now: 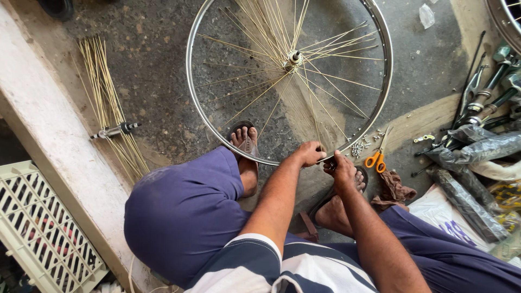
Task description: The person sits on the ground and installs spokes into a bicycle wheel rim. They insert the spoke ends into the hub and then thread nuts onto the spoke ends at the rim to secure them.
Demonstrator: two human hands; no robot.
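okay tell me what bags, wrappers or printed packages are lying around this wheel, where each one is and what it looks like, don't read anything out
White sack: floor at lower right, beside the person's leg; flat, white with blue print.
Dark plastic-wrapped rolls: right edge, above the sack; long, black-grey, shiny.
Yellow-and-black packet: far right; partly hidden, kind unclear.
Clear plastic scrap: top, right of the wheel rim; small, crumpled.

Wheel rim [386, 81] silver, spokes [325, 76] brass-yellow. Scissors [376, 159] orange-handled. Trousers [184, 211] purple; shirt [282, 268] navy-and-white striped. Crate [38, 228] pale cream.
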